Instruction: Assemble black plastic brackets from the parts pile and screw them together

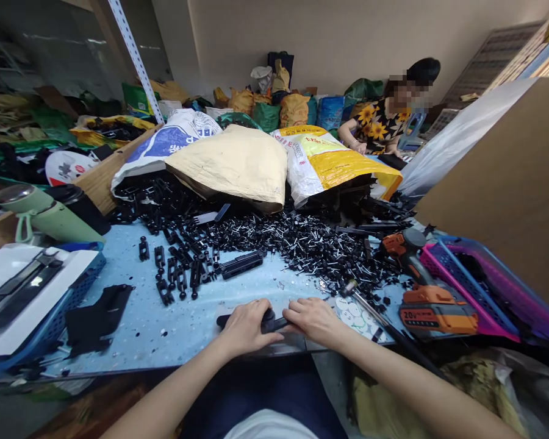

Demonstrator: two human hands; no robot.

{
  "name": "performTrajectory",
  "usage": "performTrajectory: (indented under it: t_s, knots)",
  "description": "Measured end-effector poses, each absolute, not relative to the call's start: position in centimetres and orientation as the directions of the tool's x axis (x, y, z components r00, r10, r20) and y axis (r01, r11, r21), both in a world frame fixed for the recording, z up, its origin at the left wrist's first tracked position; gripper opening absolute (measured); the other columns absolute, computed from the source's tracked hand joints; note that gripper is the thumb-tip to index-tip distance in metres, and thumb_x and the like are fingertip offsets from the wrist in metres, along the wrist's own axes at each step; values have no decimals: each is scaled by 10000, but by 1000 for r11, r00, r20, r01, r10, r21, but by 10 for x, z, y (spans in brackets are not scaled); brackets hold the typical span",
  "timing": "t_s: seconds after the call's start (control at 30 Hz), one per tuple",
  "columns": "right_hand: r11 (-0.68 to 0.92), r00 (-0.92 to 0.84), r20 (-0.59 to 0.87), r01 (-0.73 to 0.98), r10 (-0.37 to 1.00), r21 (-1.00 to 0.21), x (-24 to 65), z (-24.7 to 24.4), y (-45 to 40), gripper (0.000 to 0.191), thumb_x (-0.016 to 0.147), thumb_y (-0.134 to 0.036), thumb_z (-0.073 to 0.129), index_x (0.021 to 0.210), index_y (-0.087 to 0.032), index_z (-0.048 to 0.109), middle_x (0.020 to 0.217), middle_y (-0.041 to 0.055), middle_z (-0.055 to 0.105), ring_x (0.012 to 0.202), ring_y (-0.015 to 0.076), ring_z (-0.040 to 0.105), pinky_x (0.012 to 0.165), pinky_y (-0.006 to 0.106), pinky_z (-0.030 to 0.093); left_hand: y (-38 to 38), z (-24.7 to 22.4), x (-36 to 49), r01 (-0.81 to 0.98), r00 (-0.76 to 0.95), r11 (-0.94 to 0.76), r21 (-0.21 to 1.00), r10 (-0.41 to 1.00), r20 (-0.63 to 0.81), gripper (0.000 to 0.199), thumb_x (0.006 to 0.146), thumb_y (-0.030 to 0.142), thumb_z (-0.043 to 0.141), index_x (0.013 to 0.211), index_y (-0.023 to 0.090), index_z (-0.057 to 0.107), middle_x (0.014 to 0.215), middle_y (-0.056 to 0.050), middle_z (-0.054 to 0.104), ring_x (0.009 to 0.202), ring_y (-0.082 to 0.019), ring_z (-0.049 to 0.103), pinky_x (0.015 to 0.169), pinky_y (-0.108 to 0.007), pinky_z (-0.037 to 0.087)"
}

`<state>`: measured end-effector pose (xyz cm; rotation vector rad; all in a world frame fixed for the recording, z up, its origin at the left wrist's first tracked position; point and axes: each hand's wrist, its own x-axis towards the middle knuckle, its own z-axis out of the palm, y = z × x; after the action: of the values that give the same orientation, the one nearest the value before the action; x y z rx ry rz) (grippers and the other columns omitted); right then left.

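Observation:
At the front edge of the blue table [123, 329], a black plastic part [268, 322] lies between both hands. My left hand [249, 327] is wrapped round its left and middle portion, with one end sticking out past the fingers. My right hand [312, 320] pinches the right end. Parts of the piece are hidden by the fingers. Behind the hands sits a longer black part [242, 264], beside several small black links [182, 281]. A wide pile of black-headed screws [302, 241] spreads across the table behind them.
A cordless drill [434, 305] and a hammer [366, 305] lie to the right, near a pink basket [466, 299]. Open sacks [233, 161] stand at the back. At left are a green bottle [55, 216], a blue basket [80, 292] and a black plate [96, 317]. Another person [384, 122] sits beyond.

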<state>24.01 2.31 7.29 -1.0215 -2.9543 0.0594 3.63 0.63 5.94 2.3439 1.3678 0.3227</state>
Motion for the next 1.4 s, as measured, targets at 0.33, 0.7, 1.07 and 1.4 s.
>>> performTrajectory:
  t_s: [0.33,0.7,1.07,1.4]
  knots:
    - [656,-655,81,727,751,-204,270,47,23,313,884,-440,358,968,-210,554,875,45,594,833,172,503,710,287,348,142,60,111,950,174,-154,273,984,-49,243,853,136,384,1050,59,504,1030,-180,560,990,-255,520,772,-398,436]
    - [473,-459,124,871,880,-132,231,40,114,168,841,-124,431,932,-169,564,881,73,583,830,190,522,713,292,371,75,55,35,957,164,-160,241,986,3,514,779,-3,330,1278,119,350,1076,-148,531,945,-206,559,809,-304,415]
    - [458,-499,123,635,858,-622,245,94,47,76,791,-203,549,810,-183,619,743,17,585,684,123,543,627,220,418,84,42,61,846,265,-213,488,963,-39,143,772,142,486,802,114,624,852,-115,612,799,-206,587,720,-284,415]
    - [585,-624,-70,761,778,-280,216,92,26,163,804,-83,457,731,-150,585,754,45,566,688,136,537,592,218,361,11,51,-13,198,-162,276,941,956,-246,358,714,489,488,693,143,578,404,53,448,376,-87,382,409,-198,273]
